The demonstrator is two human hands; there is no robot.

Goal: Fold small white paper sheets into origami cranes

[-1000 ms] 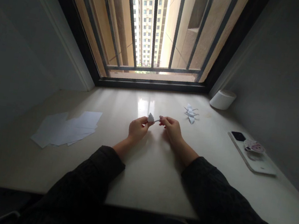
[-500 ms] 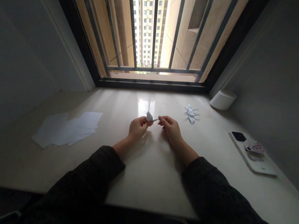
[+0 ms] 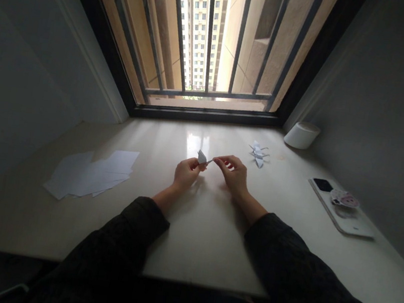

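While both arms reach out over the pale surface (image 3: 203, 243), the left hand (image 3: 186, 174) and the right hand (image 3: 234, 175) pinch a small paper crane (image 3: 201, 158) tight, holding it up between them, near another paper crane (image 3: 258, 153).

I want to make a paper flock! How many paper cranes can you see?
2: one paper crane lies on the table, and a second paper crane is held between the left hand and right hand.
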